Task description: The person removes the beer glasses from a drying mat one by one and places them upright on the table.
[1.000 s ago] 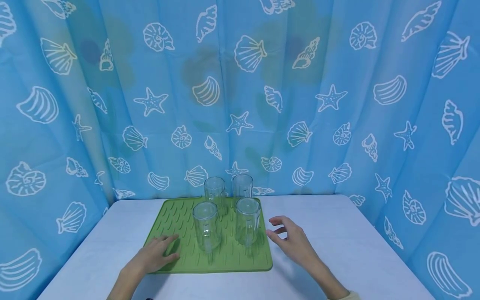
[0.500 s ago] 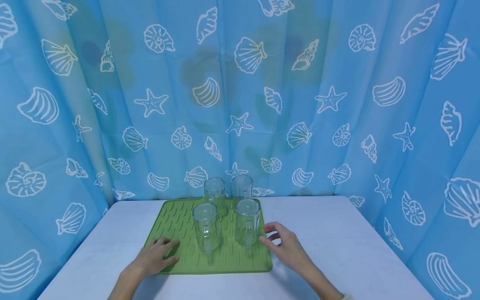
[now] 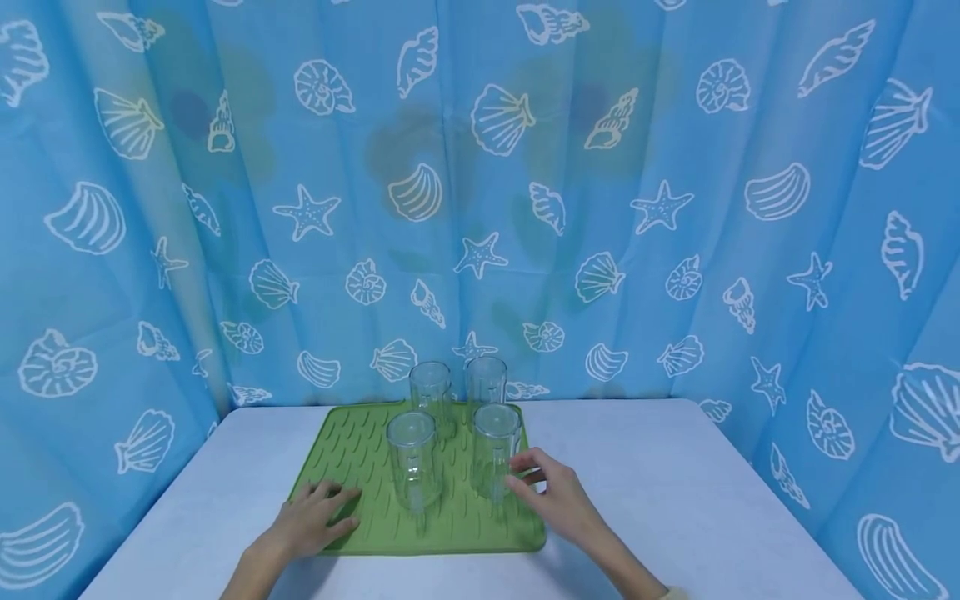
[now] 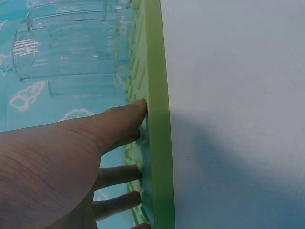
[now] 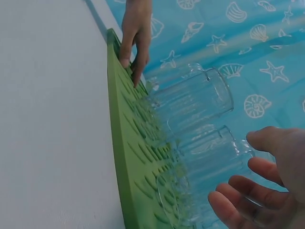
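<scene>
Several clear glass mugs stand on a green ridged drying mat (image 3: 348,446). The front right mug (image 3: 491,458) is nearest my right hand (image 3: 557,497), whose thumb and fingers are parted at its right side, overlapping the glass in the head view. In the right wrist view there is a gap inside that hand's curve. My left hand (image 3: 311,522) rests its fingertips on the mat's front left part, thumb (image 4: 136,109) near the edge in the left wrist view. To its right stands the front left mug (image 3: 412,467). Behind are a left mug (image 3: 430,385) and a right mug (image 3: 487,379).
The mat lies on a white-covered table (image 3: 637,467). Close behind the table hangs a blue curtain (image 3: 480,192) with white seashell and starfish prints, and it also runs along both sides.
My right hand has moved left, from beside the mat to the front right mug. My left hand stays at the mat's left part. The mugs keep their places.
</scene>
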The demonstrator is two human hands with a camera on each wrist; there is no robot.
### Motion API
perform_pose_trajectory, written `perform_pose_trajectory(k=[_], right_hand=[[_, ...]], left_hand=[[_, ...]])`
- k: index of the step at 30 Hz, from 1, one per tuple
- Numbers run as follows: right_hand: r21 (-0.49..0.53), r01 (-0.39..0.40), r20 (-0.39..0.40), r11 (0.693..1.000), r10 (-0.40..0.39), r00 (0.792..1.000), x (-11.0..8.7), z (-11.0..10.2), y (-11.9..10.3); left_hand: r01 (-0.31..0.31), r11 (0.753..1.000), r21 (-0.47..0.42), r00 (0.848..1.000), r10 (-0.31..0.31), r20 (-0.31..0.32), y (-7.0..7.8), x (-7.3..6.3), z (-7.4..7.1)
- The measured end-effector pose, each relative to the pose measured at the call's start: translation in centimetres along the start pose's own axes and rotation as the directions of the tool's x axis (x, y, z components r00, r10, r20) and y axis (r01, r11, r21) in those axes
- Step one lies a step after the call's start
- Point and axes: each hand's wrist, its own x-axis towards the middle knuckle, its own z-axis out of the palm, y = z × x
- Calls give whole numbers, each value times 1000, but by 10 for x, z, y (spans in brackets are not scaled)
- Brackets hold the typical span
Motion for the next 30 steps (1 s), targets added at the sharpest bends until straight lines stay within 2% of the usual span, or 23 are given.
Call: perform_pose_trajectory(k=[10,20,30], right_hand=[[47,-6,1,999,6,1000,1,8,2],[41,24,-10,999,-24,1000,0,18,4],[104,23,-12,994,-22,1000,0,21,7]], left_hand=[[9,1000,-1,1000,-9,23,1,1,1],[76,995,69,995,-81,65,10,-3,3],[71,997,28,992,-73,101,6,-1,3]])
